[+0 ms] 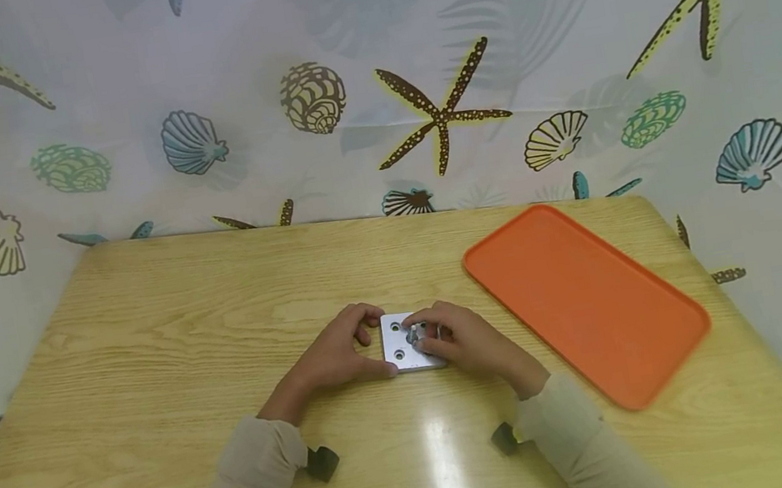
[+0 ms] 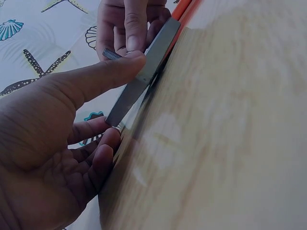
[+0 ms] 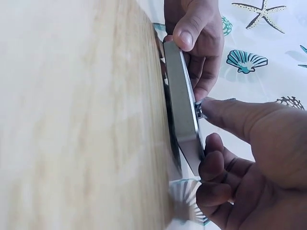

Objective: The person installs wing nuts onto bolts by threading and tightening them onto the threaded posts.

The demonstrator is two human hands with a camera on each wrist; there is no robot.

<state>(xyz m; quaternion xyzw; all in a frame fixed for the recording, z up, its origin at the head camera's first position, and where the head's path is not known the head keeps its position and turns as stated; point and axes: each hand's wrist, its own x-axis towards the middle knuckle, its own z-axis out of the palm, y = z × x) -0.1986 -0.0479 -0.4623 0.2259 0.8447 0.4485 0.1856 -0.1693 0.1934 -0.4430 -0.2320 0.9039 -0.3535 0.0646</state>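
Note:
A flat silver metal plate [image 1: 409, 362] with round holes near its corners is at the middle of the wooden table. My left hand [image 1: 338, 355] holds its left side, thumb at the near corner and fingers at the far one. Over the plate's face, my right hand [image 1: 474, 339] pinches a small metal screw [image 1: 414, 336] between thumb and fingers. The screw's threaded end [image 2: 112, 54] sticks out beside the fingers in the left wrist view. Seen edge-on in the right wrist view, the plate [image 3: 180, 91] is thick with rounded corners; the right fingertips partly hide where the screw meets it.
An orange tray [image 1: 590, 307] lies at an angle on the right of the table [image 1: 181, 309]. Behind the table hangs a white curtain [image 1: 238, 31] printed with shells and starfish. Dark small blocks [image 1: 323, 463] sit at both cuffs.

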